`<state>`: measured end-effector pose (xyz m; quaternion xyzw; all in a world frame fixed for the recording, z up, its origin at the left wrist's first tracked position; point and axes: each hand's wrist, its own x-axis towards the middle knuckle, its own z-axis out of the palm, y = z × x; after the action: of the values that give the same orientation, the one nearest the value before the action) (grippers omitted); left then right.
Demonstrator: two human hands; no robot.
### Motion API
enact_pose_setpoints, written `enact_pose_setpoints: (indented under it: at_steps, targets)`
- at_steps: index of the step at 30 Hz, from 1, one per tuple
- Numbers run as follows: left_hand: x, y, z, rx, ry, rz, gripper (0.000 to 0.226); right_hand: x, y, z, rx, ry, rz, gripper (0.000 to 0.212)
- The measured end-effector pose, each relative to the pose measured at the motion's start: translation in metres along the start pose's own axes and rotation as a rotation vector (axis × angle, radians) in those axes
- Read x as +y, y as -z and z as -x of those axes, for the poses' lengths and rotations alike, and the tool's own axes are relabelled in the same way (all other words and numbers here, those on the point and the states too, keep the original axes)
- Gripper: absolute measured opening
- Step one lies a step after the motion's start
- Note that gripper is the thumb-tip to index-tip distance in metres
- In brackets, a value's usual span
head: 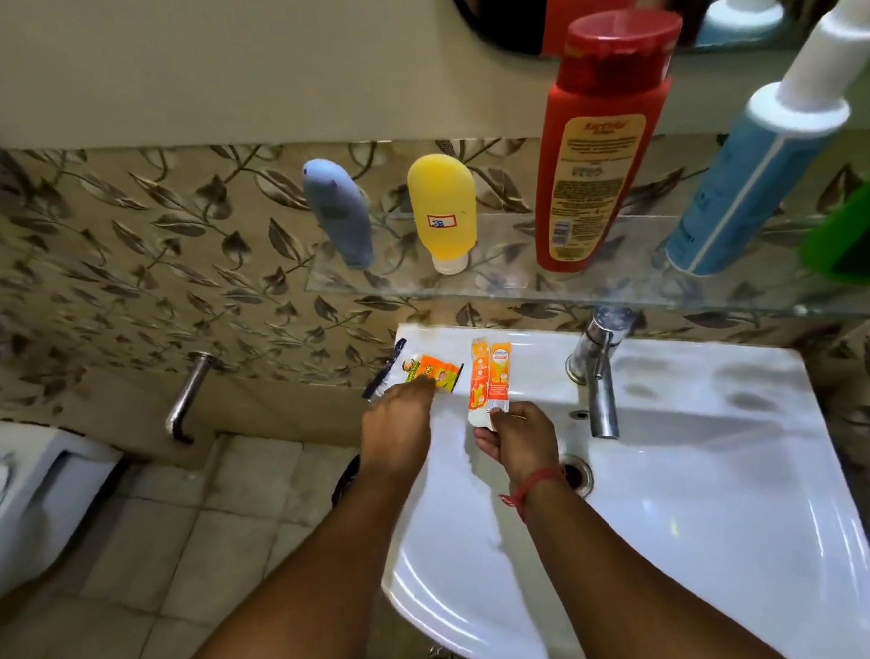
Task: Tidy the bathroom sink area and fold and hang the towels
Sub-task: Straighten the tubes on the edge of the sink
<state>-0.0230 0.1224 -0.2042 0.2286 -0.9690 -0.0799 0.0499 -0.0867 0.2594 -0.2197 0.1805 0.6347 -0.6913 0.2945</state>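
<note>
On the back ledge of the white sink [689, 466] lie two orange toothpaste tubes [488, 377] side by side, a squashed orange tube [433, 368] and a dark blue toothbrush [386, 366]. My right hand [518, 439] pinches the white cap end of the two tubes. My left hand [398, 424] reaches over the ledge with its fingertips on the squashed orange tube; its fingers are hidden behind the knuckles. No towels are in view.
A glass shelf [496, 278] above the sink holds a grey-blue bottle [340, 212], a yellow bottle [442, 210], a red bottle [595, 143], a blue spray can [751, 168] and a green container [858, 227]. A chrome tap [598, 369] stands at the ledge. A toilet [17, 492] sits left.
</note>
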Motion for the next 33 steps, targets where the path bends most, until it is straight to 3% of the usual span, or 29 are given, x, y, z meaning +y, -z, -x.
enact_pose_setpoints:
  at_steps: [7,13,19,24,33]
  targets:
    - [-0.066,0.024,0.052,0.161,0.437,0.323,0.055,0.022,-0.053,0.058,-0.159,0.077,0.15,0.006]
    - [-0.146,0.032,0.091,0.259,0.763,0.582,0.038,0.066,-0.14,0.103,-0.279,0.162,0.465,0.011]
    - [-0.246,-0.007,0.113,0.157,0.788,0.594,0.034,0.142,-0.213,0.095,-0.22,0.151,0.636,0.022]
    - [-0.311,-0.082,0.119,-0.056,0.715,0.642,0.034,0.22,-0.243,0.055,-0.108,0.041,0.721,0.022]
    - [-0.338,-0.264,0.114,-0.307,0.768,0.784,0.035,0.375,-0.229,-0.068,-0.028,-0.108,0.92,0.01]
